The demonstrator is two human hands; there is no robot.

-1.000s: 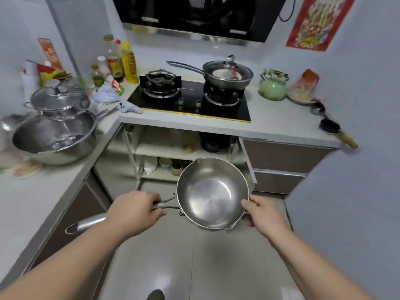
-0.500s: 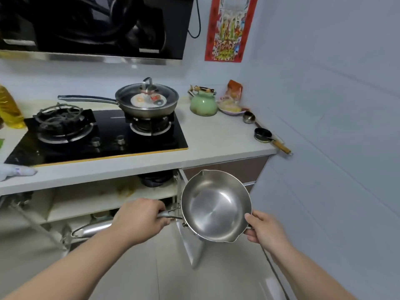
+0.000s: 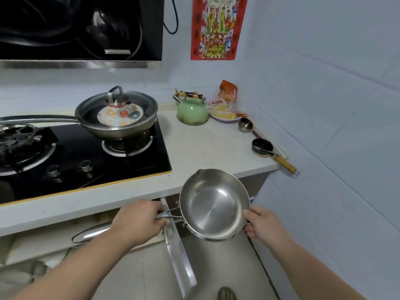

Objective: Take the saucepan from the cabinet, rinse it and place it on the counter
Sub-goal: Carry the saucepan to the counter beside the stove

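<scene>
My left hand (image 3: 139, 220) is wrapped in a closed fist around the handle (image 3: 95, 233) of the saucepan (image 3: 214, 205), gripping near the bowl end; the free end of the handle sticks out past my wrist toward 8 o'clock. My right hand (image 3: 263, 224) pinches the saucepan's rim at its 4 o'clock side, thumb on the inner edge, the other fingers curled beneath. The bowl sits between the two hands, in the air, tilted so its shiny, empty inside faces me. It hangs just in front of the counter (image 3: 207, 146) edge, above the open cabinet door (image 3: 179, 252) and the floor.

From the saucepan, at 10 o'clock, a lidded frying pan (image 3: 116, 114) stands on the right burner of the black stove (image 3: 84, 161). At 12 o'clock a green kettle (image 3: 192, 110) stands on the counter, a dish of food (image 3: 225, 113) just beside it. At 1 o'clock two ladles (image 3: 263, 146) lie near the wall.
</scene>
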